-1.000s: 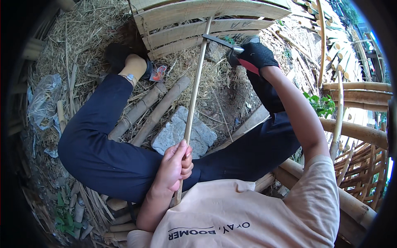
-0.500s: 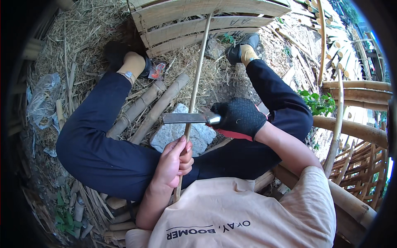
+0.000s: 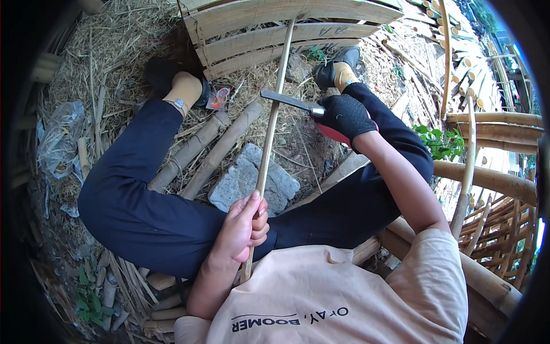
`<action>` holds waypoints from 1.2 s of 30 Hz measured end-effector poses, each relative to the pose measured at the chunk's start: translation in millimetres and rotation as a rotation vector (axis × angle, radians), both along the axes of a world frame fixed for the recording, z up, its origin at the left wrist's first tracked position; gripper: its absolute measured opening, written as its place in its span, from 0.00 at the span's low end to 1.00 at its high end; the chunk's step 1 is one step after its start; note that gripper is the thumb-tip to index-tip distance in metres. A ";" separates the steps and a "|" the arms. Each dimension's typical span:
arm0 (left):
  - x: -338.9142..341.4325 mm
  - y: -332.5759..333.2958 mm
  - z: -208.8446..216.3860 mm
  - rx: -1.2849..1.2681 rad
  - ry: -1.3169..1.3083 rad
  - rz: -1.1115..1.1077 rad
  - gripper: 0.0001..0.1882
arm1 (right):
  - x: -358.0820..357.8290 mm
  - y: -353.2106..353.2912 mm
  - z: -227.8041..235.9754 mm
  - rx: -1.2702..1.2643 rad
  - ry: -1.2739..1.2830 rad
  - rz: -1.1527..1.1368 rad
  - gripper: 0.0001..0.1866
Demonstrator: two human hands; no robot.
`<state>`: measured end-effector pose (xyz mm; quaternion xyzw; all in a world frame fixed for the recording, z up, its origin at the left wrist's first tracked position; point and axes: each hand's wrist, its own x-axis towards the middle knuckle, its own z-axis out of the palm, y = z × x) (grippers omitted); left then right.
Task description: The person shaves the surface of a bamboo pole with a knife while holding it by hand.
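Note:
My bare left hand (image 3: 245,226) is closed around the near part of a long, thin bamboo strip (image 3: 269,140). The strip runs from my shirt up to the slatted wooden crate (image 3: 229,35) at the far side. In a black glove with a red palm, my right hand (image 3: 345,117) grips a knife (image 3: 289,101) by its handle, which the fingers mostly hide. Its straight grey blade lies across the strip, well beyond my left hand. Below the strip, between my legs, sits a rough grey stone (image 3: 246,182).
Two bamboo poles (image 3: 220,143) lie on the straw-covered ground left of the stone. A clear plastic bag (image 3: 60,140) is at the far left. Bamboo rails (image 3: 487,182) and a woven bamboo lattice (image 3: 498,235) stand on the right, with stacked bamboo (image 3: 472,74) behind.
My right hand has moved the knife away from me along the strip, from above the stone to beyond it. My left hand keeps its hold in the same place.

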<state>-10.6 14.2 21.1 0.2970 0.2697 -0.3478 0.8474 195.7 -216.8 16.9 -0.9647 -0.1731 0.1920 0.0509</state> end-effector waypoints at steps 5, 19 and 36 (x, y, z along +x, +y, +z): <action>1.2 2.8 -1.4 -0.012 -0.005 0.026 0.19 | 5.3 0.5 -1.4 0.005 -0.098 0.006 0.12; -1.1 2.4 -2.3 0.001 -0.003 0.015 0.19 | -52.9 28.9 10.2 0.086 0.137 0.295 0.11; 1.2 1.8 -2.1 0.003 -0.010 0.028 0.18 | -36.4 9.1 19.5 0.099 0.086 0.177 0.19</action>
